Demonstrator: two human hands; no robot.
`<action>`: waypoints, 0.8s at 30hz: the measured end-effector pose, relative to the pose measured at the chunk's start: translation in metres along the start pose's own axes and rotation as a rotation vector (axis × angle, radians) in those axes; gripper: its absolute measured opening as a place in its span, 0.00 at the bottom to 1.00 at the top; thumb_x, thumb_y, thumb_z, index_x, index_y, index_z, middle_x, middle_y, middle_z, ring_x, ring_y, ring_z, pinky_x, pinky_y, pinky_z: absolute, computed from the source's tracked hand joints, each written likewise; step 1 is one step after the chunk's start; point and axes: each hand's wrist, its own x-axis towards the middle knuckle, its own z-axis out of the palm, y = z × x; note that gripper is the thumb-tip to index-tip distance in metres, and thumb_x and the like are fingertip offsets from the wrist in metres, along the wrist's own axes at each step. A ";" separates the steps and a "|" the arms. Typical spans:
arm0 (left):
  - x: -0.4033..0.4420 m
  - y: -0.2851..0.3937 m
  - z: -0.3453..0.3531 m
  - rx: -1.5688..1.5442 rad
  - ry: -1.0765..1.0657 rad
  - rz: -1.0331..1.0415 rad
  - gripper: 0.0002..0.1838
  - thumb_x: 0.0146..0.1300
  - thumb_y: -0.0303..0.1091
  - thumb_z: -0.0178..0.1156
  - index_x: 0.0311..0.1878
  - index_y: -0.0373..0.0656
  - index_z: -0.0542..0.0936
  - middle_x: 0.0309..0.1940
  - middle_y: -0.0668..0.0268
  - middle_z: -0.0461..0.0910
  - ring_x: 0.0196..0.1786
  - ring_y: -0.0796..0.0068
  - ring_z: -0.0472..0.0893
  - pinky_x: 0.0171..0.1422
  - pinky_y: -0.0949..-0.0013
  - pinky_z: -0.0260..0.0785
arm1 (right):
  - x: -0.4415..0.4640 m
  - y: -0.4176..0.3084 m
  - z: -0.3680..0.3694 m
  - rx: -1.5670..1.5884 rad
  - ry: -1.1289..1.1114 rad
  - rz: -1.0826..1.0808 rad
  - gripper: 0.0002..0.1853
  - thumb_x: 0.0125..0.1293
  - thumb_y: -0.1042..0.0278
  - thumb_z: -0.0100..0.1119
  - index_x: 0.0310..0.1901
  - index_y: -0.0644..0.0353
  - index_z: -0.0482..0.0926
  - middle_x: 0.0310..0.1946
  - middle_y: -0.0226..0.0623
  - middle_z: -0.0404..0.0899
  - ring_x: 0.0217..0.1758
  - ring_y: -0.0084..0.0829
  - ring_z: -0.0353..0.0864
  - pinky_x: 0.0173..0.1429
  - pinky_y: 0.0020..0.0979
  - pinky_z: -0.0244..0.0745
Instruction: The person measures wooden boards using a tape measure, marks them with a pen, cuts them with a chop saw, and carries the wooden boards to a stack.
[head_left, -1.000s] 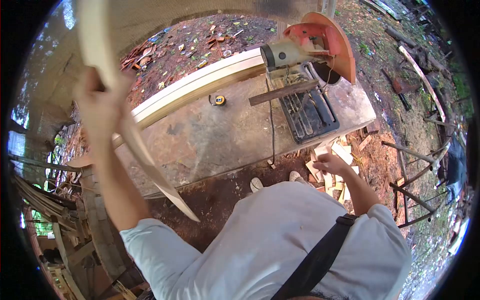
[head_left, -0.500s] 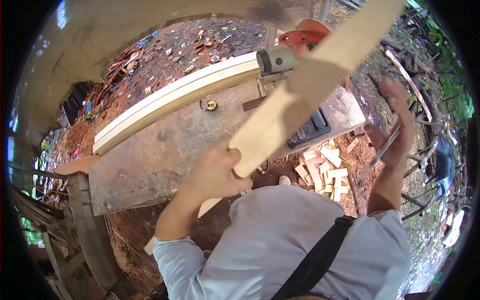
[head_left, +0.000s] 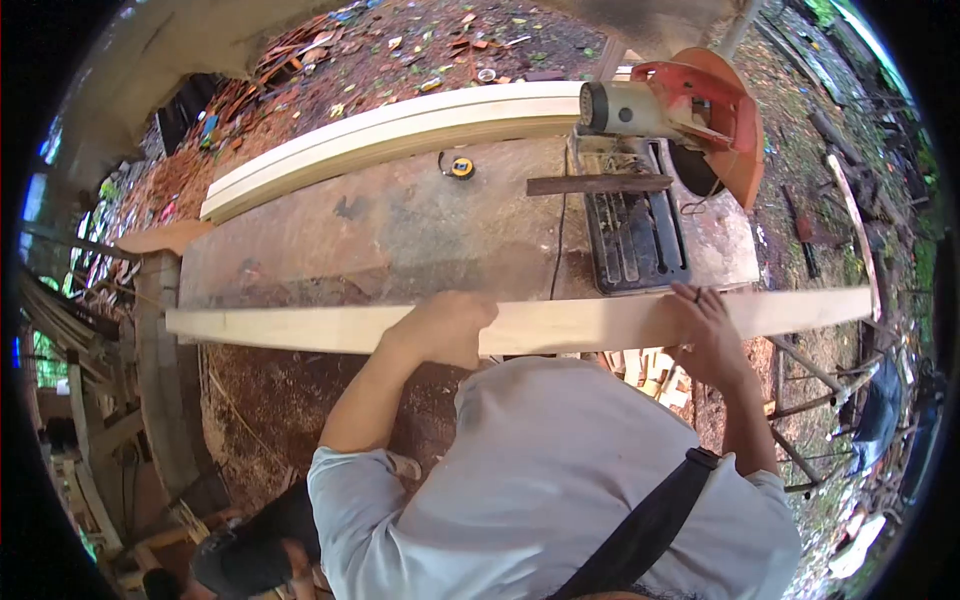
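Observation:
A long pale wooden board [head_left: 590, 323] lies crosswise in front of my body, along the near edge of the worktable [head_left: 320, 240]. My left hand [head_left: 445, 328] is wrapped round it left of its middle. Farther right, my right hand [head_left: 703, 335] rests against the board with its fingers spread. Beyond the board stands a chop saw with a red guard [head_left: 690, 95] and a black base [head_left: 638, 235]. A dark wooden strip [head_left: 598, 184] lies across that base. On the tabletop is a yellow and black tape measure [head_left: 461, 168].
Stacked pale boards [head_left: 400, 130] line the table's far edge. Wood offcuts [head_left: 645, 372] lie on the ground near my right arm. At the lower left, part of a person in dark clothing [head_left: 260, 545] shows. Metal rods [head_left: 805, 365] stand at the right.
The board has swung down from a steep slant to lie level across my front. My right hand has come in from the right to touch it. The person at the lower left has come into view.

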 end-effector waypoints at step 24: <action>-0.038 -0.307 0.093 0.031 -0.119 -0.586 0.29 0.51 0.30 0.61 0.60 0.35 0.76 0.63 0.42 0.74 0.65 0.44 0.74 0.70 0.52 0.65 | 0.225 -0.069 0.268 0.099 -0.122 -0.152 0.34 0.53 0.60 0.70 0.63 0.52 0.72 0.48 0.51 0.80 0.59 0.54 0.76 0.68 0.51 0.64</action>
